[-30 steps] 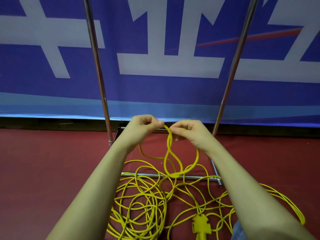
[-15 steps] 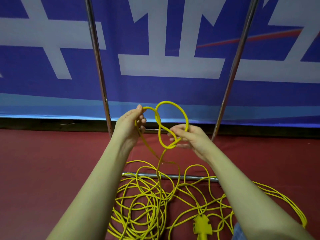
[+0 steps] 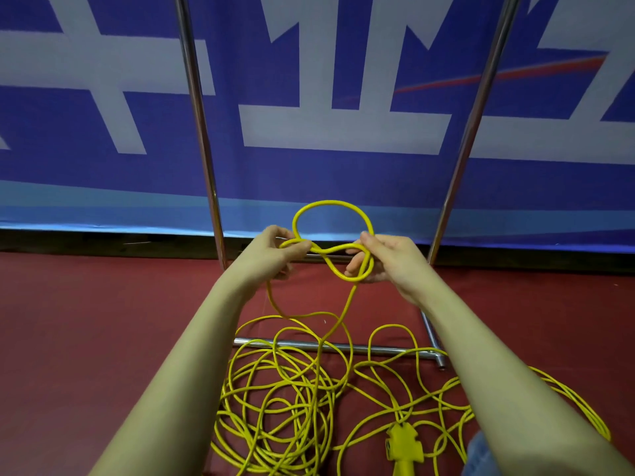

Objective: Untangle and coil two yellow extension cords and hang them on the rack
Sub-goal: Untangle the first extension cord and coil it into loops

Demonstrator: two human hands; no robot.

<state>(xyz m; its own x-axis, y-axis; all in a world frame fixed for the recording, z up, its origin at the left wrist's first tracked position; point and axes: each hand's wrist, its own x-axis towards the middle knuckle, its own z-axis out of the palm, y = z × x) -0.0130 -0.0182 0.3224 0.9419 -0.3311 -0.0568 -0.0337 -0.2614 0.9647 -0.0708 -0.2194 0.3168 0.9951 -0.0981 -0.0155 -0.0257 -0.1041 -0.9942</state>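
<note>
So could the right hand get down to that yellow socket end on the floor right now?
Probably not yet: the right hand grips a cord loop, raised above the socket end. Nothing covers the socket.

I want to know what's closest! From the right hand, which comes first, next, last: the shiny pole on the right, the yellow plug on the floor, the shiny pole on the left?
1. Right shiny metal pole, beside the right hand.
2. Left shiny metal pole, past the left hand.
3. Yellow plastic plug, low on the floor.

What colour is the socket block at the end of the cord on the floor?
Yellow, the same as its cord; the socket block shows in the head view, near the bottom edge.
</note>
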